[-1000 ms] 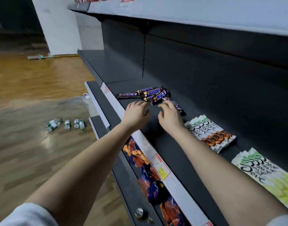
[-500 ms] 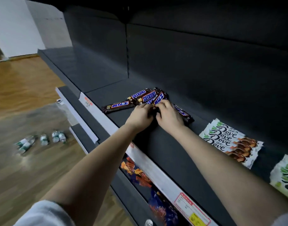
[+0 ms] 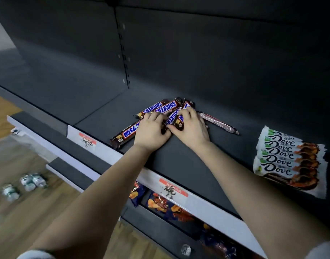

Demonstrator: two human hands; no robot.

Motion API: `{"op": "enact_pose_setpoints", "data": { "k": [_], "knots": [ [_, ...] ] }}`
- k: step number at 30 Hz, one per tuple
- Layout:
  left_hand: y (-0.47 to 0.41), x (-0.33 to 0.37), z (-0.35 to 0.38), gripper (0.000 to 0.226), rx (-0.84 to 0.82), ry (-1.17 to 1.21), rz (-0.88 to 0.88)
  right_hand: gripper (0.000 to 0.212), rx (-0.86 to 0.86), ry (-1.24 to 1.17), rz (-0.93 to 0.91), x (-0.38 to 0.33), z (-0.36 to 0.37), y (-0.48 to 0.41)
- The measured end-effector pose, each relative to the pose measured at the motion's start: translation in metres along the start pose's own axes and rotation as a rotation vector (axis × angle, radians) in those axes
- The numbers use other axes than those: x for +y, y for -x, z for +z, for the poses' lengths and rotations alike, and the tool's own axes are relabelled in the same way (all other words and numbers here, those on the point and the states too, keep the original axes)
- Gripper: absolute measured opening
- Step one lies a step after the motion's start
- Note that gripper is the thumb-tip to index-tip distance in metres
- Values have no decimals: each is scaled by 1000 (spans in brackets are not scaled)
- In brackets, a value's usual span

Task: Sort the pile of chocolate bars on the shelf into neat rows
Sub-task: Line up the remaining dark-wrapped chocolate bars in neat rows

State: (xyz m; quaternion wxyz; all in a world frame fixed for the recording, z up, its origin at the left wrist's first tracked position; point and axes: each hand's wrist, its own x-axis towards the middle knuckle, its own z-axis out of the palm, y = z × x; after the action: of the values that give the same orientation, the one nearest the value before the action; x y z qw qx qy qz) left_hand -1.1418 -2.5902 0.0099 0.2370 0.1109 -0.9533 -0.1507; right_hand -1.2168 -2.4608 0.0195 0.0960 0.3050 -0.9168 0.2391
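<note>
Your right grip is clamped on one Snickers bar in the pile of chocolate bars on the shelf; your left grip curls over the pile, but I cannot tell whether it holds anything. Lift that bar clear while the left pins its neighbours. Half a second ago both sat at the pile's near edge; now they are on it.

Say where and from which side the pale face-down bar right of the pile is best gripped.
Pinch the face-down bar across its narrow width near the middle, coming from above with the right hand. It lies flat on the shelf, long and slim, its right half clear of the pile, so both long edges look reachable there; its left end is by that hand.
</note>
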Motion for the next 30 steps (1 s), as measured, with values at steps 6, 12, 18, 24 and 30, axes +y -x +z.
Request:
{"op": "enact_pose_setpoints", "data": {
  "k": [6,12,18,24,30],
  "knots": [
    [0,0,3,44,15,-19,-31,47,80,-32,16,-3,3,0],
    [-1,1,3,44,24,-13,-60,41,131,-142,14,-7,-1,3],
    [0,2,1,50,52,84,-67,52,254,-172,-74,-15,-8,15],
    [-2,0,1,61,67,135,-84,34,280,-185,-42,-12,-4,13],
    [-1,0,0,63,75,131,-57,40,227,-322,59,-8,-8,18]
  ]
}}
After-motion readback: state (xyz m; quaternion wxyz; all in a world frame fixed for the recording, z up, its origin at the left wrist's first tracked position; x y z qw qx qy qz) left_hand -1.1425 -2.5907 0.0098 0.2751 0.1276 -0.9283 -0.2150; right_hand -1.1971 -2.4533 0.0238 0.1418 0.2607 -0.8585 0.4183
